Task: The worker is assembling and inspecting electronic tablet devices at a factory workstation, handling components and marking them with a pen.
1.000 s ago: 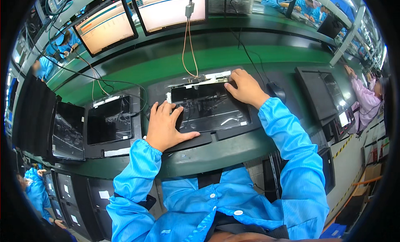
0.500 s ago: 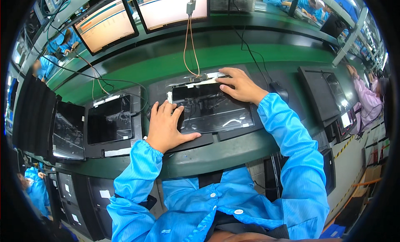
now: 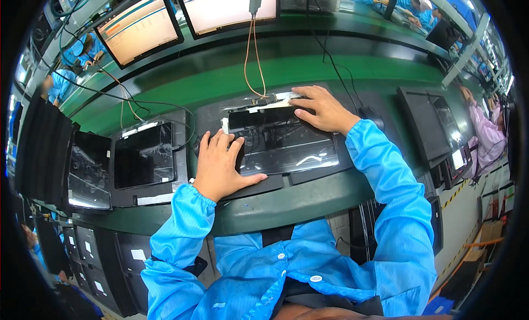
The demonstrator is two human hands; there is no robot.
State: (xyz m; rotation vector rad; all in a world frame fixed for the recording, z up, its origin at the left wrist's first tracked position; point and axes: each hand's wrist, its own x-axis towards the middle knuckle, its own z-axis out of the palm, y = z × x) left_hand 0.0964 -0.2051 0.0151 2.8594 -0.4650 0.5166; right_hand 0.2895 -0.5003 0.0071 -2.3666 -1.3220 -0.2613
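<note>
A flat black screen panel (image 3: 281, 144) with a glossy face lies in a dark foam tray (image 3: 212, 115) at the middle of the bench. My left hand (image 3: 220, 168) rests at the panel's left edge, fingers stretched and thumb pointing right along the near side. At the far right corner, my right hand (image 3: 326, 112) has its fingers apart, their tips at a white strip (image 3: 275, 104) along the far edge. I cannot tell how firmly they press. A looped orange-brown cable (image 3: 246, 72) hangs from a grey connector (image 3: 254, 4) down to that far edge.
Left of me lie a second black panel (image 3: 144, 155) in its tray and another glossy panel (image 3: 90, 168). Two monitors (image 3: 140, 31) stand behind. A black mouse (image 3: 371, 117) sits beyond my right wrist, with dark trays (image 3: 421, 121) farther right. Co-workers sit around.
My right hand has shifted very slightly to the right along the panel's far edge. My left hand keeps its place, and the panel lies nearly as before.
</note>
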